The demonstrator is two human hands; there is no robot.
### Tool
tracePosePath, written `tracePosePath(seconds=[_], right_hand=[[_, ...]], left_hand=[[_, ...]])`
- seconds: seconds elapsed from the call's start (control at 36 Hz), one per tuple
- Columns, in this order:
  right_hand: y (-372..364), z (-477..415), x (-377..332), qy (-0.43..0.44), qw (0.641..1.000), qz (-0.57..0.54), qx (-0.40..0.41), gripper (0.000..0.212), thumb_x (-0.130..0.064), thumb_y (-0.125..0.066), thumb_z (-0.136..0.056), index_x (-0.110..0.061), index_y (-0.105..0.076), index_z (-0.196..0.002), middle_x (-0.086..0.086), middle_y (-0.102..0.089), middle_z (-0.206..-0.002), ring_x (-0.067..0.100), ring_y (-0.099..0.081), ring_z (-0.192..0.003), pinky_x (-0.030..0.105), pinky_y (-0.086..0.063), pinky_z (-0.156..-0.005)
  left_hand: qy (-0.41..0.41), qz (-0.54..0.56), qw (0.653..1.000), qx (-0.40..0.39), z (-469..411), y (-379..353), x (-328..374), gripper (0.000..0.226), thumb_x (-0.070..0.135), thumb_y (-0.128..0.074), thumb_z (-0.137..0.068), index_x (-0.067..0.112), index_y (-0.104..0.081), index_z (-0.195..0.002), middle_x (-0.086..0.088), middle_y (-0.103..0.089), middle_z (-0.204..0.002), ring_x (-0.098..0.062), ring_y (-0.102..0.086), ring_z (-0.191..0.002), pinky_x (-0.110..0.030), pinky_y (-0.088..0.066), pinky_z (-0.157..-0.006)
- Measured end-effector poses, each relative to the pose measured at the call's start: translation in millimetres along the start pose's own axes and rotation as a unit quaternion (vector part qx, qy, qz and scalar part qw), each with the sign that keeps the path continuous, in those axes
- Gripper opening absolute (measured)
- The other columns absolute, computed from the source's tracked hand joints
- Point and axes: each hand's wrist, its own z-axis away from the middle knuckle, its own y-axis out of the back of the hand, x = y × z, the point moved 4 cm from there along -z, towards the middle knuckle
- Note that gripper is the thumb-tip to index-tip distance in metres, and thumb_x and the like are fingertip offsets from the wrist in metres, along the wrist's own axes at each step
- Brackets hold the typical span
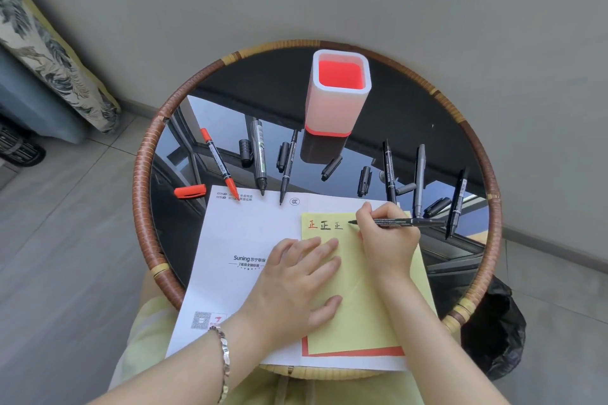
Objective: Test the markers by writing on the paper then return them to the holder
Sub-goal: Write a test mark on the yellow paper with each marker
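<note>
My right hand (pixel 386 240) grips a black marker (pixel 408 222), its tip resting on the yellow paper (pixel 362 306) to the right of three written characters. My left hand (pixel 296 276) lies flat on the yellow paper's left edge, fingers spread. Under it sits a white printed sheet (pixel 243 240). The white holder with a red inside (pixel 340 92) stands empty at the back of the table. Uncapped markers lie above the paper: a red marker (pixel 218 163) and two black ones (pixel 259 158) on the left, several more on the right (pixel 420 174).
Loose caps lie scattered on the round glass table (pixel 411 122) with its wicker rim: a red cap (pixel 190 191) at left, black caps (pixel 332 168) mid-table. A black bag (pixel 493 332) sits on the floor at right, a patterned cushion (pixel 49 52) at left.
</note>
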Motion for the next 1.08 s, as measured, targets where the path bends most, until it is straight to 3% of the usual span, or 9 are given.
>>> tracePosePath(seconds=[0.08, 0.28, 0.42, 0.5, 0.67, 0.75, 0.94, 1.03, 1.08], right_hand=[[-1.5, -0.5, 2.4, -0.006, 1.0, 0.013, -0.006, 0.036, -0.011, -0.064, -0.078, -0.013, -0.044, -0.047, -0.004, -0.046, -0.042, 0.021, -0.046, -0.05, 0.015, -0.035, -0.054], [-1.7, -0.3, 1.9, 0.01, 1.0, 0.024, 0.007, 0.031, -0.016, -0.062, -0.078, -0.001, -0.049, -0.054, 0.015, -0.054, -0.05, 0.033, -0.053, -0.055, 0.03, -0.04, -0.057], [-0.5, -1.5, 2.3, 0.009, 1.0, 0.011, 0.009, 0.032, -0.012, -0.062, -0.079, -0.003, -0.048, -0.052, 0.022, -0.058, -0.053, 0.037, -0.055, -0.058, 0.021, -0.038, -0.056], [-1.5, -1.2, 1.6, 0.012, 1.0, 0.014, 0.0, 0.032, -0.012, -0.062, -0.079, -0.004, -0.047, -0.051, 0.021, -0.057, -0.052, 0.037, -0.056, -0.058, 0.028, -0.041, -0.059], [-1.2, 0.6, 2.0, 0.019, 1.0, 0.014, -0.009, 0.038, -0.005, -0.062, -0.076, -0.014, -0.039, -0.046, 0.002, -0.041, -0.043, 0.022, -0.04, -0.049, 0.028, -0.034, -0.054], [-0.5, 0.3, 3.6, 0.019, 1.0, 0.007, -0.003, 0.039, -0.004, -0.061, -0.076, -0.014, -0.039, -0.046, 0.0, -0.039, -0.043, 0.014, -0.035, -0.047, 0.02, -0.031, -0.051], [-1.7, 0.3, 5.2, 0.026, 1.0, 0.008, 0.005, 0.031, -0.008, -0.061, -0.075, -0.009, -0.044, -0.049, -0.004, -0.039, -0.042, 0.011, -0.036, -0.049, 0.014, -0.03, -0.05], [-1.6, -0.4, 6.4, 0.028, 1.0, -0.002, 0.004, 0.031, -0.016, -0.058, -0.072, -0.014, -0.04, -0.047, -0.006, -0.043, -0.04, 0.01, -0.037, -0.048, 0.012, -0.03, -0.049], [-1.3, -1.1, 7.7, 0.026, 1.0, -0.008, -0.001, 0.035, -0.012, -0.06, -0.075, -0.015, -0.04, -0.046, -0.009, -0.045, -0.041, 0.011, -0.037, -0.048, 0.013, -0.03, -0.049]], left_hand=[[0.0, -0.001, 1.0, -0.002, 0.0, 0.2, 0.3, 0.041, 0.047, -0.054, -0.074, 0.021, -0.062, -0.105, 0.004, -0.062, -0.124, -0.017, -0.047, -0.115, -0.036, -0.032, -0.096], [0.0, 0.001, 1.0, 0.002, 0.0, -0.1, 0.0, 0.04, 0.046, -0.054, -0.074, 0.021, -0.06, -0.105, 0.004, -0.062, -0.124, -0.017, -0.047, -0.114, -0.037, -0.033, -0.096], [-0.001, 0.001, 1.0, 0.006, -0.2, 0.6, 0.3, 0.041, 0.046, -0.055, -0.074, 0.02, -0.062, -0.104, 0.004, -0.062, -0.124, -0.017, -0.047, -0.114, -0.036, -0.033, -0.096], [-0.002, 0.001, 1.0, 0.007, -0.3, 0.7, 0.2, 0.04, 0.046, -0.055, -0.074, 0.021, -0.059, -0.105, 0.004, -0.062, -0.124, -0.017, -0.047, -0.114, -0.036, -0.033, -0.096], [0.001, 0.002, 1.0, 0.002, 0.3, -0.1, 0.3, 0.04, 0.047, -0.054, -0.075, 0.021, -0.06, -0.105, 0.004, -0.061, -0.125, -0.017, -0.047, -0.115, -0.036, -0.033, -0.096], [0.001, 0.003, 1.0, 0.002, 0.5, -0.3, 0.2, 0.04, 0.047, -0.055, -0.075, 0.021, -0.06, -0.105, 0.004, -0.061, -0.125, -0.017, -0.047, -0.115, -0.037, -0.033, -0.096], [0.002, 0.002, 1.0, -0.001, 0.5, -0.1, -0.1, 0.04, 0.047, -0.054, -0.075, 0.02, -0.062, -0.105, 0.004, -0.061, -0.125, -0.017, -0.047, -0.115, -0.036, -0.032, -0.097], [0.002, 0.003, 1.0, 0.0, 0.5, -0.1, 0.0, 0.04, 0.047, -0.054, -0.075, 0.021, -0.059, -0.105, 0.004, -0.061, -0.125, -0.017, -0.047, -0.115, -0.036, -0.032, -0.097], [0.002, 0.004, 1.0, 0.001, 0.7, 0.0, 0.3, 0.04, 0.047, -0.054, -0.075, 0.021, -0.058, -0.106, 0.004, -0.061, -0.125, -0.017, -0.047, -0.115, -0.036, -0.033, -0.097]])
